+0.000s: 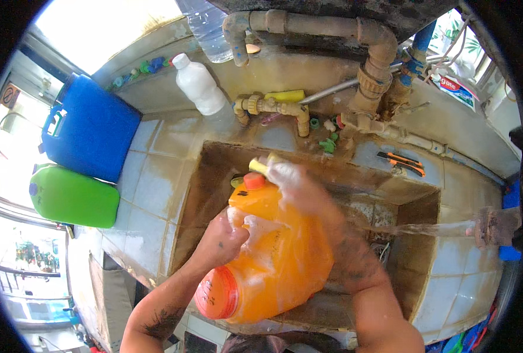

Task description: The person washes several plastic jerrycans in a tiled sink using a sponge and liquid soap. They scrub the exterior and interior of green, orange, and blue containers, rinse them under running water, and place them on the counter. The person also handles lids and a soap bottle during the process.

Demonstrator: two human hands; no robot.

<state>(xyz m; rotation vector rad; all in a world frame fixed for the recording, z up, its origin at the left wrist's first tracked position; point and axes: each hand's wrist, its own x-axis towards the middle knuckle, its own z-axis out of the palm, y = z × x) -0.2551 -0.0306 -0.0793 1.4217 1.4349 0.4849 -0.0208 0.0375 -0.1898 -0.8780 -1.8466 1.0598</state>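
An orange plastic jug [292, 247] lies tilted over a stained tiled sink [416, 264], wet and streaked with suds. Its wide red-orange cap [217, 292] faces toward me at the lower left, and a small orange cap [254, 181] sits at the far end. My left hand [224, 238] is closed around the jug's handle, with foam over the fingers. At the jug's far end, my right hand [294, 183] is blurred and soapy, gripping what looks like a yellow sponge [258, 167]. Part of the jug's right side is hidden behind my right forearm.
Water streams from a tap [495, 227] at the right. A blue jerrycan [93, 128] and a green one [76, 196] stand on the left counter. Behind the sink are a white bottle [199, 86], pipes [318, 22] and a utility knife [405, 163].
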